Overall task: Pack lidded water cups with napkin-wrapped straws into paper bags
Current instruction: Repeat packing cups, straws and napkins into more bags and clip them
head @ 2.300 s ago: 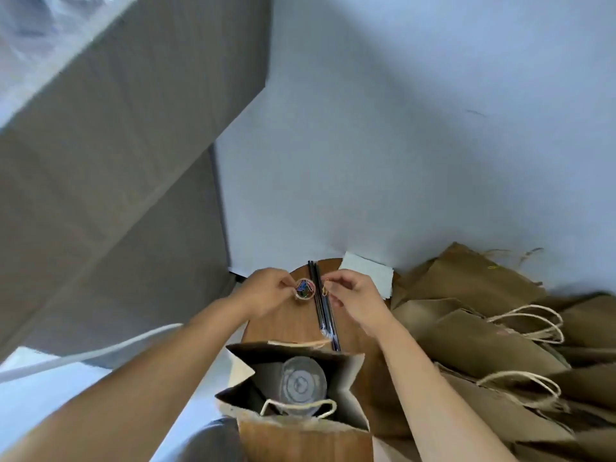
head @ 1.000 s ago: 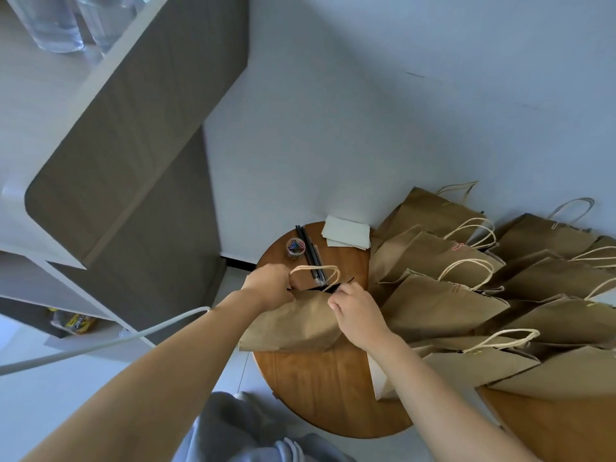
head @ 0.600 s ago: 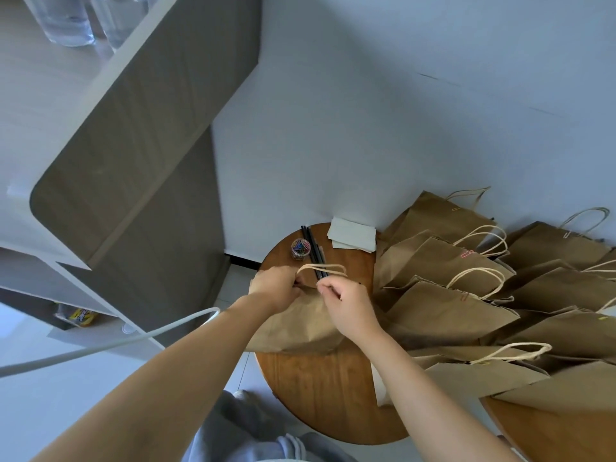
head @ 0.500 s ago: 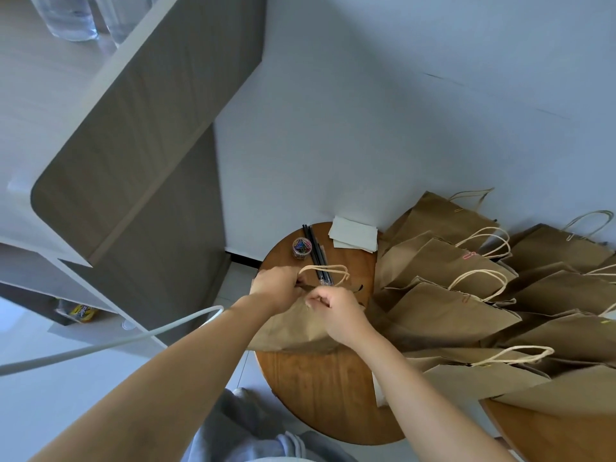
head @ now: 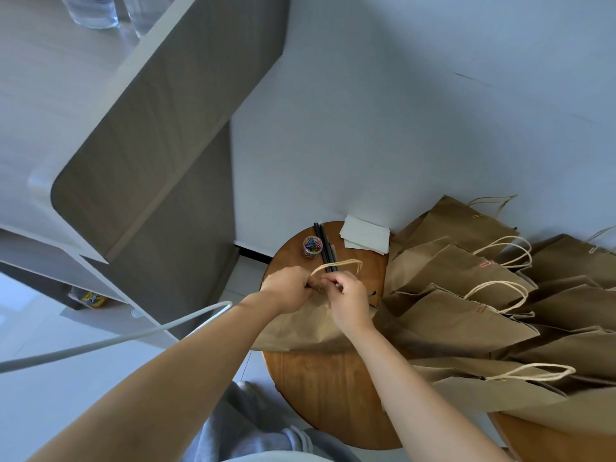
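Note:
A brown paper bag (head: 300,331) stands on the round wooden table (head: 333,388), its top folded together and its cream rope handle (head: 336,264) arching above. My left hand (head: 286,290) pinches the folded top edge at the left. My right hand (head: 346,300) pinches the same edge just beside it, fingertips almost touching the left hand's; a small clip seems to sit between them. What the bag holds is hidden. Black straws (head: 325,246) lie at the table's far edge beside a small jar of coloured paper clips (head: 311,245) and a stack of white napkins (head: 365,234).
Several closed brown paper bags (head: 466,315) with rope handles crowd the right side, some pinned with red clips. A grey shelf unit (head: 150,155) rises at the left with clear cups (head: 90,10) on top. A white cable (head: 116,341) crosses my left arm.
The bag stood open showing a lidded cup; now its top is folded together. My hands came from the clip jar to the bag's top edge, and the right hand slid left to meet the left.

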Action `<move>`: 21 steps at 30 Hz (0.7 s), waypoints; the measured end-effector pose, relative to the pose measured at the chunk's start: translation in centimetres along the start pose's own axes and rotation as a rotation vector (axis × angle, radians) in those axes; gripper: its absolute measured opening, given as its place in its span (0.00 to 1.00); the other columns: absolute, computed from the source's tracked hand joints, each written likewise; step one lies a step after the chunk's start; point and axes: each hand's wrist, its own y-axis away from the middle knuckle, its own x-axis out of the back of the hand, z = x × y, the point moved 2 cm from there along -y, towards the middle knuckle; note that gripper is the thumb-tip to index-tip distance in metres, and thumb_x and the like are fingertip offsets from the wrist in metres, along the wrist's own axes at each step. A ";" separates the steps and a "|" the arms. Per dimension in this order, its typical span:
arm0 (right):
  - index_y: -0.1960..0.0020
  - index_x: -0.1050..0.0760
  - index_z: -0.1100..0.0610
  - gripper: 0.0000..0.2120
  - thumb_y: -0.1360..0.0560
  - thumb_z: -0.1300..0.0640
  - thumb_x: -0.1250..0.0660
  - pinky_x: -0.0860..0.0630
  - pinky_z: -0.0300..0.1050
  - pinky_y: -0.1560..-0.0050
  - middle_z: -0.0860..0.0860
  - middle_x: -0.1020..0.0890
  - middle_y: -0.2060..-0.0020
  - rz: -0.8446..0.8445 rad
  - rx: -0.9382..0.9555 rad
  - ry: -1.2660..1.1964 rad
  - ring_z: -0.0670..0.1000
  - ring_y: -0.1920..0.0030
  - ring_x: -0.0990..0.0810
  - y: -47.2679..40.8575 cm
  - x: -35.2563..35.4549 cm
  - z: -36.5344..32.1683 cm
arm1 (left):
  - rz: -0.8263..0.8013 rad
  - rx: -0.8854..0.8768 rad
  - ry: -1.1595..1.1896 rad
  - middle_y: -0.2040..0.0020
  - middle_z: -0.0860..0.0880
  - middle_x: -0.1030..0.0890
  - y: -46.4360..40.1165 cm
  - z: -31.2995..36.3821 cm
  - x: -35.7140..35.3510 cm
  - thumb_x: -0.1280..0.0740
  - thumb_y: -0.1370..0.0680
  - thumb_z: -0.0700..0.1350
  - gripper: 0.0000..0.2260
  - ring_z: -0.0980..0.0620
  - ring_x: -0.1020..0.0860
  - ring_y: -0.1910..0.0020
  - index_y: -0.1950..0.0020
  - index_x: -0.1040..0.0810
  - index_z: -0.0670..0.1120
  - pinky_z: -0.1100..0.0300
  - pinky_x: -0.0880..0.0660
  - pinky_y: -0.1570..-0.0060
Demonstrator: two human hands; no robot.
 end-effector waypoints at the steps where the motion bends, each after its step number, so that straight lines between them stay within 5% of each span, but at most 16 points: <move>1: 0.49 0.19 0.60 0.07 0.23 0.63 0.35 0.30 0.33 0.60 0.53 0.21 0.54 0.013 0.007 -0.001 0.48 0.60 0.25 -0.1 0.0 0.1 | 0.000 -0.004 0.002 0.50 0.54 0.18 0.0 0.0 -0.1 0.37 0.21 0.48 0.08 0.50 0.21 0.50 0.49 0.18 0.56 0.55 0.24 0.49; 6: 0.49 0.19 0.61 0.08 0.23 0.65 0.36 0.27 0.27 0.67 0.50 0.22 0.54 0.113 0.027 -0.027 0.45 0.63 0.24 0.0 -0.3 0.1 | 0.007 -0.028 -0.016 0.52 0.52 0.19 -0.3 -0.2 0.0 0.37 0.22 0.48 0.07 0.49 0.23 0.51 0.60 0.24 0.54 0.58 0.28 0.53; 8: 0.49 0.19 0.62 0.08 0.23 0.66 0.36 0.26 0.28 0.68 0.51 0.22 0.54 0.126 0.031 -0.038 0.49 0.60 0.22 -0.1 -0.5 0.1 | -0.001 -0.035 -0.037 0.51 0.52 0.19 -0.4 -0.5 -0.1 0.37 0.22 0.48 0.06 0.49 0.23 0.50 0.56 0.21 0.51 0.56 0.27 0.51; 13: 0.49 0.19 0.63 0.07 0.25 0.66 0.34 0.25 0.36 0.52 0.56 0.19 0.50 0.111 0.237 0.179 0.54 0.52 0.19 0.4 -0.9 0.6 | 0.040 -0.046 -0.035 0.49 0.54 0.20 -0.7 -0.9 0.1 0.38 0.21 0.50 0.08 0.51 0.23 0.48 0.48 0.19 0.52 0.55 0.26 0.49; 17: 0.46 0.19 0.60 0.12 0.28 0.59 0.33 0.20 0.38 0.63 0.56 0.18 0.51 0.081 0.418 0.400 0.52 0.64 0.17 1.3 -0.4 1.6 | 0.059 -0.040 -0.037 0.51 0.53 0.20 -0.7 -0.9 0.0 0.39 0.21 0.50 0.09 0.51 0.23 0.50 0.48 0.20 0.51 0.56 0.26 0.52; 21: 0.37 0.24 0.58 0.27 0.35 0.59 0.24 0.24 0.32 0.74 0.57 0.19 0.44 -0.041 0.448 0.581 0.46 0.75 0.22 2.3 0.0 2.4 | 0.050 -0.061 -0.024 0.51 0.55 0.20 -0.7 -0.5 0.0 0.39 0.20 0.50 0.09 0.53 0.23 0.50 0.48 0.20 0.53 0.58 0.26 0.52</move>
